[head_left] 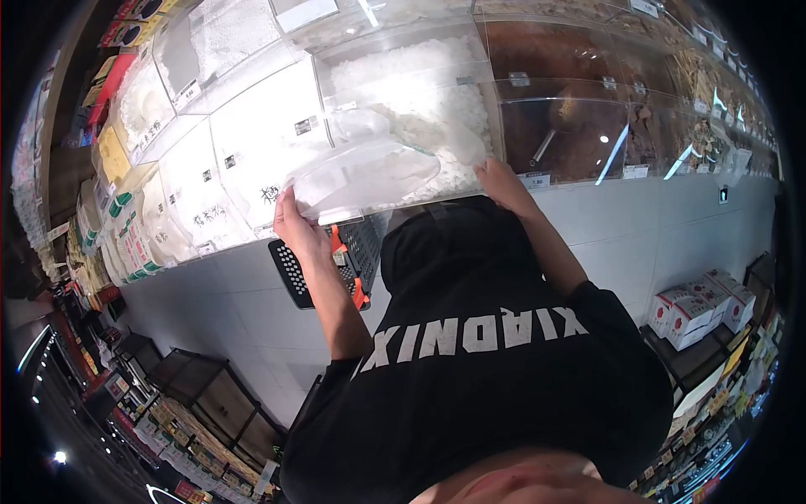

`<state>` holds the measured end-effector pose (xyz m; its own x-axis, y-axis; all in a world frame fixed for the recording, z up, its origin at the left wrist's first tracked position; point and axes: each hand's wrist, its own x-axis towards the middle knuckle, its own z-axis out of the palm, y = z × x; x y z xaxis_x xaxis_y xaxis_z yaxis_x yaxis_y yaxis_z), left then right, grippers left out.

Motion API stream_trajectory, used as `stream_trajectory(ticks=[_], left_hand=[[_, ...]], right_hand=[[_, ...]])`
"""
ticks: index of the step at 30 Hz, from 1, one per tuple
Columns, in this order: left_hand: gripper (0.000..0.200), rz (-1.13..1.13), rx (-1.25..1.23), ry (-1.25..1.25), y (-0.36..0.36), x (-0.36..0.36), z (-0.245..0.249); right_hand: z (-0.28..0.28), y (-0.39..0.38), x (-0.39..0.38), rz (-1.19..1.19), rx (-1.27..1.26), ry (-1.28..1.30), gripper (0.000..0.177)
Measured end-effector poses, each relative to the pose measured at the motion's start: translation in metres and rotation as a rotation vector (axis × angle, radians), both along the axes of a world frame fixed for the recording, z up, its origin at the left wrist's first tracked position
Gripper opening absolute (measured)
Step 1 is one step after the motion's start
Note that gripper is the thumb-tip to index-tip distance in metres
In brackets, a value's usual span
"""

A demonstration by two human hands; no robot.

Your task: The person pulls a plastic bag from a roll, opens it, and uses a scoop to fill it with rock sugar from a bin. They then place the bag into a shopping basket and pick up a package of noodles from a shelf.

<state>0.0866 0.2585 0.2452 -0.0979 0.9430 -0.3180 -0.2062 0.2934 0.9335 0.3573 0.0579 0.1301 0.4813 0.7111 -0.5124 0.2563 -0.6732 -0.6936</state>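
My left hand grips the edge of a clear plastic bag, which spreads out over the front of a bin. Chunky white crystals, resembling rock sugar, fill this clear-walled bin. My right hand is at the bin's front right corner with its fingers closed. A translucent, whitish piece of plastic lies over the crystals just beyond those fingers; what exactly the hand grips I cannot tell.
Bins of white powder stand to the left. On the right, a brown-filled bin contains a metal-handled scoop. Below the counter is a black shopping basket with orange parts. White boxes sit on a shelf behind me.
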Motion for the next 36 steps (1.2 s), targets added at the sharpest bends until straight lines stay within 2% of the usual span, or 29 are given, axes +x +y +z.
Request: stream_trajectory(ticks=[3, 5, 9, 11, 12, 15, 16, 19, 22, 23, 25, 27, 33, 36], left_hand=[[0.008, -0.039, -0.003, -0.003, 0.003, 0.007, -0.002], [0.008, -0.111, -0.016, -0.008, 0.005, 0.006, -0.001], [0.015, -0.155, -0.01, 0.155, 0.013, 0.007, -0.014], [0.023, -0.153, 0.023, 0.32, 0.015, 0.006, -0.013], [0.041, -0.176, 0.075, 0.486, 0.015, 0.01, -0.009], [0.055, -0.174, 0.491, 1.144, 0.003, 0.03, 0.012], [0.063, -0.223, 0.586, 1.125, 0.0, 0.036, 0.022], [0.065, -0.444, 0.818, 1.481, -0.017, 0.058, 0.045], [0.058, -0.738, 0.842, 1.527, -0.02, 0.072, 0.039], [0.041, -0.749, 0.892, 1.542, -0.017, 0.075, 0.031], [0.023, -0.865, 0.862, 1.499, -0.001, 0.078, 0.02], [0.015, -0.912, 0.738, 1.476, 0.005, 0.085, 0.024], [0.015, -0.989, 0.427, 1.134, 0.012, 0.102, 0.052], [0.015, -0.996, 0.256, 0.944, 0.015, 0.103, 0.062]], right_hand=[[0.008, 0.027, 0.011, 0.039, -0.094, 0.14, 0.046], [0.007, 0.026, 0.005, -0.03, -0.044, 0.198, 0.049], [0.004, 0.02, 0.002, -0.098, -0.006, 0.169, 0.049], [0.007, 0.02, 0.0, -0.094, -0.027, 0.165, 0.049], [0.005, 0.017, -0.001, -0.1, -0.027, 0.183, 0.048], [0.006, 0.013, -0.002, -0.089, -0.043, 0.142, 0.044], [0.006, 0.013, -0.002, -0.074, -0.053, 0.116, 0.043], [-0.013, 0.017, 0.002, -0.05, -0.136, 0.096, 0.041], [-0.021, 0.009, 0.002, -0.067, -0.104, 0.165, 0.043], [-0.023, 0.007, 0.003, -0.063, -0.083, 0.174, 0.043], [-0.029, 0.003, -0.002, -0.141, -0.077, 0.251, 0.044], [-0.029, -0.006, -0.009, -0.243, -0.108, 0.359, 0.045], [-0.057, -0.02, -0.022, -0.159, 0.02, -0.078, 0.044], [-0.047, -0.012, -0.013, -0.141, 0.05, -0.116, 0.044]])
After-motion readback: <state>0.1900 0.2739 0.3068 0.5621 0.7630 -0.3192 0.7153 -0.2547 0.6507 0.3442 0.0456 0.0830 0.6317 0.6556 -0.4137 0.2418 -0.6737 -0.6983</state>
